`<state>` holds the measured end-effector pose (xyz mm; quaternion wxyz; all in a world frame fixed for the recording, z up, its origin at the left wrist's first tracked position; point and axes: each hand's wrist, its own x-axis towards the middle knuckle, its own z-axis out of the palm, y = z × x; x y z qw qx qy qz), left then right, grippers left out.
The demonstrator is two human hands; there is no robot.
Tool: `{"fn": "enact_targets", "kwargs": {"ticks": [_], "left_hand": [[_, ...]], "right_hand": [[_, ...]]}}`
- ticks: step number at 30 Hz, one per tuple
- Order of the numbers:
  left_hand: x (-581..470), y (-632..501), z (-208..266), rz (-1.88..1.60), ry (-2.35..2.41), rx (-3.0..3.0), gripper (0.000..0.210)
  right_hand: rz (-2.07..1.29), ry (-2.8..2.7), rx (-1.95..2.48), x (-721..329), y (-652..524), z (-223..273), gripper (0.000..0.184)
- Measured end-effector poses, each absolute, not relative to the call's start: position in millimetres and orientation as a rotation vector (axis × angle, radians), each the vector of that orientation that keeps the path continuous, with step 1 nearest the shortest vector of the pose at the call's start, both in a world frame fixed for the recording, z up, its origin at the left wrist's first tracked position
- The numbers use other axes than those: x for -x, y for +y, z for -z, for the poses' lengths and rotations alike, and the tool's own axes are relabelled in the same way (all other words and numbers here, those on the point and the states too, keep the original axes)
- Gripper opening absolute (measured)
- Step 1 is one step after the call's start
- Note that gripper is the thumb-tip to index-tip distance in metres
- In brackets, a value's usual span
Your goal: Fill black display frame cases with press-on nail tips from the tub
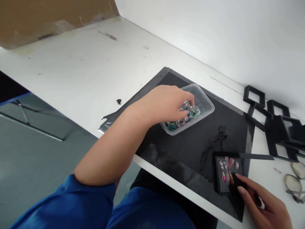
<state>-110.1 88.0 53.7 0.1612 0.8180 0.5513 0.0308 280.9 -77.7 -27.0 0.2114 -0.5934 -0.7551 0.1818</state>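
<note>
My left hand (172,101) reaches down into a clear plastic container (206,106). Its thumb and index finger are bent with a gap between them, over a pile of small shiny press-on nails (184,118) in pink, green and clear tones. The other fingertips are hidden. At the lower right, my right hand (264,200) pinches the right edge of a small black tray (222,189) between thumb and fingers. Several decorated press-on nails (227,170) in pink, white and amber lie inside that tray, one with a bright pink spot.
Both containers rest on a black mat (181,149) on the white table (95,63). Several black square frames (259,116) are heaped at the right, near a pair of glasses (293,183). A brown board (57,19) stands at the back left; a white wall rises behind.
</note>
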Motion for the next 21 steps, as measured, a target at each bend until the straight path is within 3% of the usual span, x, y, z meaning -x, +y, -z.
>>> {"fn": "enact_targets", "kwargs": {"ticks": [14, 21], "left_hand": [[93.0, 87.6, -44.8, 0.161, 1.488, -2.352, 0.029], [96.0, 87.5, -45.0, 0.026, 1.478, -2.365, 0.021]], "right_hand": [[-0.532, -2.096, 1.664, -282.5, -76.3, 27.0, 0.036], [-0.574, -2.028, 1.724, -283.8, -78.6, 30.7, 0.04]]}}
